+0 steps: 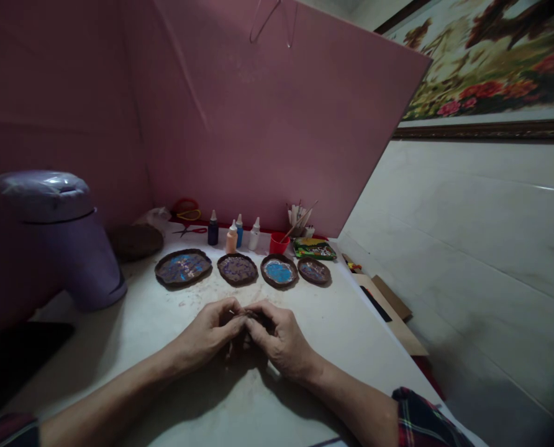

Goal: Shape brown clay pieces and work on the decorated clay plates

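Observation:
My left hand [214, 326] and my right hand [281, 338] meet above the white tabletop [202, 385]. Thumbs and fingertips of both pinch a small piece of dark brown clay [253, 315], which is mostly hidden behind the fingers. Just beyond the hands lies a row of shallow brown clay dishes. The largest dish [184, 268] at the left has blue and purple smears; beside it is a dish with purple marks [238, 269]. Farther right come a dish with a bright blue middle [279, 271] and a smaller smeared dish [314, 272].
Behind the dishes stand a dark paint bottle [213, 230], an orange one [231, 238], a white one [254, 234] and a red cup [279, 243]. Red scissors [190, 230] lie at the back left, near a brown clay slab [137, 241]. A purple canister [79, 248] stands left.

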The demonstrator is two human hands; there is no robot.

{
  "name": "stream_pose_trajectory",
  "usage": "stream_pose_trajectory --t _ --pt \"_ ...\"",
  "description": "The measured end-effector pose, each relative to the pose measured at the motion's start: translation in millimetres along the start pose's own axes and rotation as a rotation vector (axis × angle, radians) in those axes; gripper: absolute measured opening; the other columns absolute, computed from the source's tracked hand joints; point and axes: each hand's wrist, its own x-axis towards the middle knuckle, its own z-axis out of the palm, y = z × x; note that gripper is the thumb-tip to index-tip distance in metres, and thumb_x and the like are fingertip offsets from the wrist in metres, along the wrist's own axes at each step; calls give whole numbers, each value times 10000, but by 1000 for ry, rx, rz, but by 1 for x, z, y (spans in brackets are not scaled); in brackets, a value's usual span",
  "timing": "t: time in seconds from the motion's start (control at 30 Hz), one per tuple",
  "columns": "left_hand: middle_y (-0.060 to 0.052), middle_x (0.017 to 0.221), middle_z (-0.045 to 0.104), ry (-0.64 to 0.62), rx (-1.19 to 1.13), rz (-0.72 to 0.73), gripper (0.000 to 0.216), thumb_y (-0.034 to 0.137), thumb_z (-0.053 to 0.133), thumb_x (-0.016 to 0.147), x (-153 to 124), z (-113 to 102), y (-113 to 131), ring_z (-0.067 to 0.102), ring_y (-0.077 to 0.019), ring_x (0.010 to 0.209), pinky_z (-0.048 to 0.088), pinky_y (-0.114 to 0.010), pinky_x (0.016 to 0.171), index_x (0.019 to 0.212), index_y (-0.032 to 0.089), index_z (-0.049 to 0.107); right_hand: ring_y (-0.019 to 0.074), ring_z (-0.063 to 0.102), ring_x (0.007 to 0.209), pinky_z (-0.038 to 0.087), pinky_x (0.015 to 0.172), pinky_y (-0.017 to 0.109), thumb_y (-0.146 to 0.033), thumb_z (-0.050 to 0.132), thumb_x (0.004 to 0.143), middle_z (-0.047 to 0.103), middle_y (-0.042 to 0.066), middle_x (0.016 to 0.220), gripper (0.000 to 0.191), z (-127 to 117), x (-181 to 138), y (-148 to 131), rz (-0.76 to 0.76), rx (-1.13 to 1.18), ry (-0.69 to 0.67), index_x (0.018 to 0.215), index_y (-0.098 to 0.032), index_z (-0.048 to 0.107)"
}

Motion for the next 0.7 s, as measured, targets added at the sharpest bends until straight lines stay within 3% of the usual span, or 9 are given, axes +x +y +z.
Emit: stream_pose_trajectory --t 0.13,0.37,0.7 --pt "22 576 606 16 4 -26 325 471 578 804 0 1 1 524 -84 407 426 -198 400 753 171 463 117 613 668 486 652 217 -216 479 890 667 14 746 194 0 0 0 27 73 5 967 -153 646" --pt "29 522 589 11 8 -38 360 497 597 778 -1 2 1 530 -91 391 405 -189 387 728 173 449 144 609 761 470 699 240 -238 552 852 675 41 854 188 -2 0 -1 8 -54 -24 986 -149 650" --pt "24 559 610 29 25 -44 348 493 591 780 0 1 2 536 -89 388 408 -186 377 751 172 458 136 604 746 472 686 226 -221 531 854 670 34 828 181 -1 0 1 54 1 -28 961 -140 652"
